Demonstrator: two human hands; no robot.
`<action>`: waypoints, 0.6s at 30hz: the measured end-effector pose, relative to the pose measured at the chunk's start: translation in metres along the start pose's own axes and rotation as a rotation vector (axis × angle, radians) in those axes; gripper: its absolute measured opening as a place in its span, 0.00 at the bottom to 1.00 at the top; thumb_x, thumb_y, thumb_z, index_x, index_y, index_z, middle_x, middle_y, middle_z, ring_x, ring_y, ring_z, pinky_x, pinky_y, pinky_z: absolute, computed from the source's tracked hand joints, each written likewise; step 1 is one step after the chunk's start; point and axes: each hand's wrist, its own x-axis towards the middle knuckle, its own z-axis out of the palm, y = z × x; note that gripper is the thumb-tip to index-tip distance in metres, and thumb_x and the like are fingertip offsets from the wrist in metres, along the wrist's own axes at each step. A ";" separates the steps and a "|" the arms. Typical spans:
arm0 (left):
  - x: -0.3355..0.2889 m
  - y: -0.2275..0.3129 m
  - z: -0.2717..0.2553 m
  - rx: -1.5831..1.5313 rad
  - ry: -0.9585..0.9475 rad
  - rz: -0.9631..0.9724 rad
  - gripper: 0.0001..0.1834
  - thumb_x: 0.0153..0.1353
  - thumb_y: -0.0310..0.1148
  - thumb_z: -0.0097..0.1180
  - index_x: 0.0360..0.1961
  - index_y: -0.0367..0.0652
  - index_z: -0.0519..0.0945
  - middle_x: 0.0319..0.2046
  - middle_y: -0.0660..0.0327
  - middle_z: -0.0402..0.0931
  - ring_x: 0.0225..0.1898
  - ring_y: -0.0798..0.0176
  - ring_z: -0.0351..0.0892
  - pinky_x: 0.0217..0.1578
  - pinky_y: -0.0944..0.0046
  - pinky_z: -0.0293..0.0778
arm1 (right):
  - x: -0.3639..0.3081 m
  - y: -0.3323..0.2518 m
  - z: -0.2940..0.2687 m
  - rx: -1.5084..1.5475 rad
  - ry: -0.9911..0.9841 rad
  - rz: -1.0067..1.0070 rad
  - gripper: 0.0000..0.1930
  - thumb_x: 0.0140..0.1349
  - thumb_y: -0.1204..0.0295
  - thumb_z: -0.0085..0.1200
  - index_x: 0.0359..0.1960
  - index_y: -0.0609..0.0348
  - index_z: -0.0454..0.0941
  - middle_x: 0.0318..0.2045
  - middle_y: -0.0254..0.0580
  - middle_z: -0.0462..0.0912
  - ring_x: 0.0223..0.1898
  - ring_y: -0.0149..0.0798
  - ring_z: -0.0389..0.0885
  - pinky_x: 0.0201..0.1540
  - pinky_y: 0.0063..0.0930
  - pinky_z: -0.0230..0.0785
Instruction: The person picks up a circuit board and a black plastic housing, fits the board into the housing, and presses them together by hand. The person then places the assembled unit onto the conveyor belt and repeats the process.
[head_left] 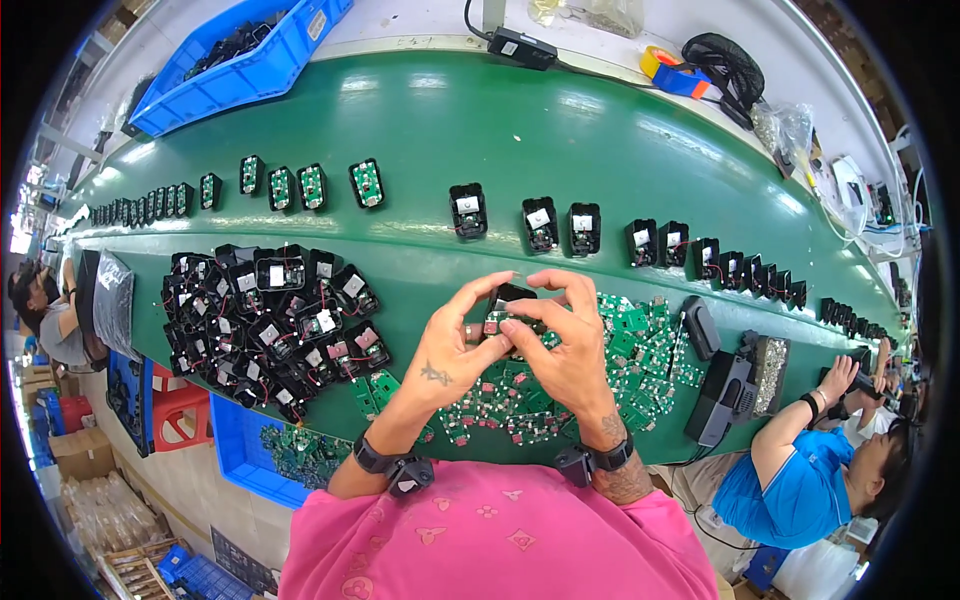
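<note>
Black housing with a small green board sits pinched between both hands, left hand and right hand each pressed onto it, above loose green boards on the green surface.

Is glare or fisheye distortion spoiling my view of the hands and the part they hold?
Head view: glare streaks the green belt up top only; edges bow toward the dark rim; the left hand, right hand and small black part sit central, evenly lit, fairly sharp.

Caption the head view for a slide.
Both hands press a black casing together above green boards on the belt.
</note>
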 end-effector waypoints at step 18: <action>-0.002 0.002 0.004 -0.186 -0.037 -0.219 0.35 0.60 0.23 0.61 0.68 0.41 0.63 0.60 0.56 0.69 0.53 0.65 0.77 0.45 0.63 0.84 | -0.005 0.005 0.009 -0.243 0.118 -0.374 0.09 0.53 0.79 0.65 0.36 0.58 0.83 0.38 0.36 0.84 0.38 0.39 0.84 0.50 0.47 0.72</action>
